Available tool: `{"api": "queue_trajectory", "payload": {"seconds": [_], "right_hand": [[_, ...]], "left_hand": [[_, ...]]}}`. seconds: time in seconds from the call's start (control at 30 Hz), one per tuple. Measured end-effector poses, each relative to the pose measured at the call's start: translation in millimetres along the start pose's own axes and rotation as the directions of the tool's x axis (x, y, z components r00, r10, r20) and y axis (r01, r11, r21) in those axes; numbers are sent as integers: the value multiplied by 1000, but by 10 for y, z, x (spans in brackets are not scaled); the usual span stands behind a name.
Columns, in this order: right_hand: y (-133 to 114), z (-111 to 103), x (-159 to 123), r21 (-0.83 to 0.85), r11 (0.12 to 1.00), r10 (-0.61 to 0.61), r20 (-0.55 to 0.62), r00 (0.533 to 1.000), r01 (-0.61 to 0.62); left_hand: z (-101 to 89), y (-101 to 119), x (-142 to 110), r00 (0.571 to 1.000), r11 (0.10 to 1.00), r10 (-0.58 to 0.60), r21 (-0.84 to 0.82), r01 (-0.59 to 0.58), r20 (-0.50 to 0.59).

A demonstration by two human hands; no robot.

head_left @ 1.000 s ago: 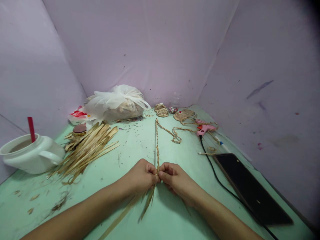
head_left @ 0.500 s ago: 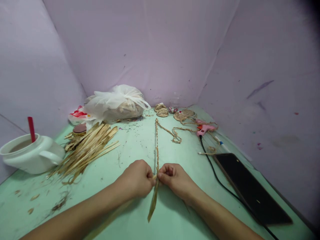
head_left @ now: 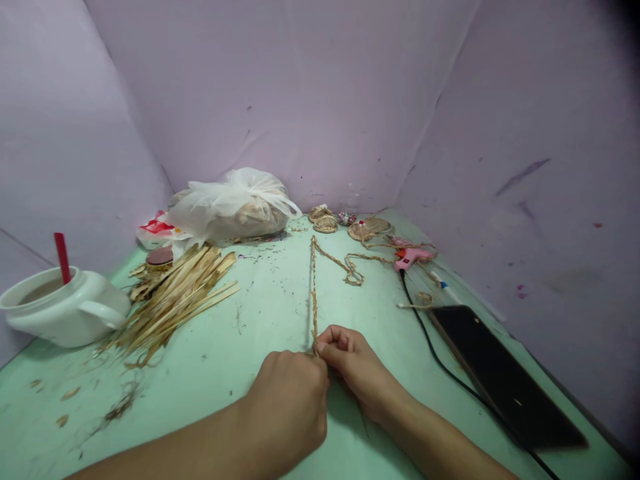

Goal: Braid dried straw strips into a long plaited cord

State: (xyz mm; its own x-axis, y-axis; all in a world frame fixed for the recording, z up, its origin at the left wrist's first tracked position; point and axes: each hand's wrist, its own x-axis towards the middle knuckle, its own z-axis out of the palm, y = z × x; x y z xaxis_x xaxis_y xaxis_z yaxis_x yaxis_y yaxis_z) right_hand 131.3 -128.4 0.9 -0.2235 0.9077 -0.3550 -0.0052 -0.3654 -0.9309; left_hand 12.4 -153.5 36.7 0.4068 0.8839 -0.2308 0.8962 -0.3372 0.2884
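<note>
Braided cord (head_left: 315,307), tan, knobbly, reaches the hands (head_left: 357,370) (head_left: 293,400), right pinching it, left's grip hidden.

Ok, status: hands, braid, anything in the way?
Right hand pinches braid. Left hand curled beside it, grip hidden. Braid runs straight ahead, then bends right. Glue gun off right, not blocking.

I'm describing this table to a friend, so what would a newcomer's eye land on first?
Probably the hands at the near middle: the right hand pinches a braided cord stretched away over the green tabletop, with the left hand close beside it. After that, likely the bulging white plastic bag at the back left, and the bright pink glue gun toward the right.
</note>
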Motion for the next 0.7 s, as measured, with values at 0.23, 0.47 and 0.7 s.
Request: {"api": "queue_trajectory", "payload": {"seconds": [0.23, 0.47, 0.7], "right_hand": [[-74, -33, -9, 26, 993, 114, 100, 988, -118], [-23, -68, 77, -89, 996, -9, 113, 994, 19], [120, -123, 218, -74, 996, -34, 181, 983, 48]], "left_hand": [[-349, -382, 200, 974, 915, -196, -379, 139, -115], [-333, -708, 750, 925, 630, -378, -743, 228, -37], [-583, -930, 2034, 838, 588, -525, -775, 231, -148]]}}
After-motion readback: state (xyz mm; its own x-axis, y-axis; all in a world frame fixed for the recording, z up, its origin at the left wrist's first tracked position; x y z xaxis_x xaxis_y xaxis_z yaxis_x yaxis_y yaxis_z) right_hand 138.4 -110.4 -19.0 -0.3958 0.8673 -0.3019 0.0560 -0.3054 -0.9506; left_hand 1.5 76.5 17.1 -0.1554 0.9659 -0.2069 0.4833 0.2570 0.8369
